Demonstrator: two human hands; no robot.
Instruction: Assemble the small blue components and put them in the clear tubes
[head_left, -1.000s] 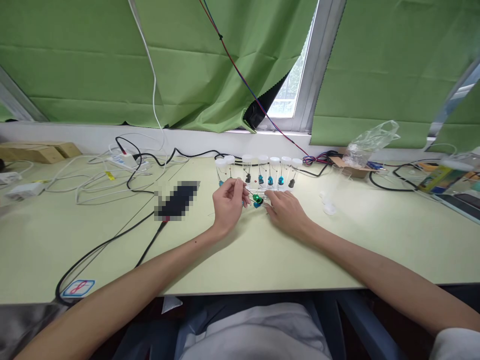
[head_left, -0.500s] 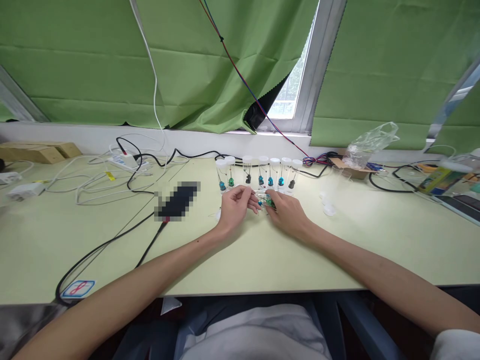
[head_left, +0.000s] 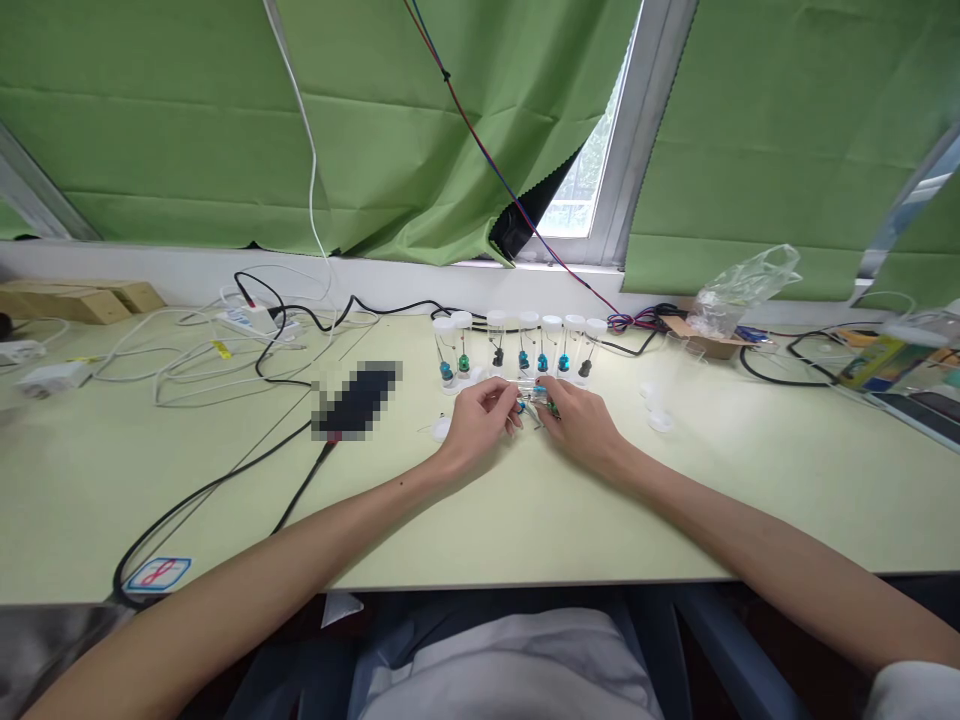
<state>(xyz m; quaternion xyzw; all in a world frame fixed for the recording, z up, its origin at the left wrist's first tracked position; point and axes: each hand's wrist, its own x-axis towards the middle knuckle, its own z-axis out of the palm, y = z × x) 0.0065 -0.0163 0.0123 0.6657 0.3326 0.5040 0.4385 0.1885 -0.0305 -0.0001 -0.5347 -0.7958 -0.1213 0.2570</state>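
Observation:
My left hand (head_left: 480,418) is closed, its thumb and fingers pinched at the left end of a clear tube (head_left: 528,388) lying sideways. From the other side, the curled fingers of my right hand (head_left: 579,418) close on the tube's right end. A small blue part (head_left: 521,407) shows by my left fingertips, and a green part (head_left: 553,408) sits under my right fingers. Fingers partly hide these pieces. Just beyond stands a row of upright clear tubes (head_left: 523,345) with white caps, each holding a blue, green or black wired part.
White round caps (head_left: 660,420) lie right of my hands, and another cap (head_left: 440,429) lies at the left. A pixelated dark device (head_left: 358,400) with a black cable rests on the table (head_left: 480,530). White cables (head_left: 187,375) and a clear plastic bag (head_left: 746,290) are farther back.
Both hands have shifted slightly right, and my left fingers have closed in and drawn down. More of the clear tube between the hands shows now. The standing tubes stay in place.

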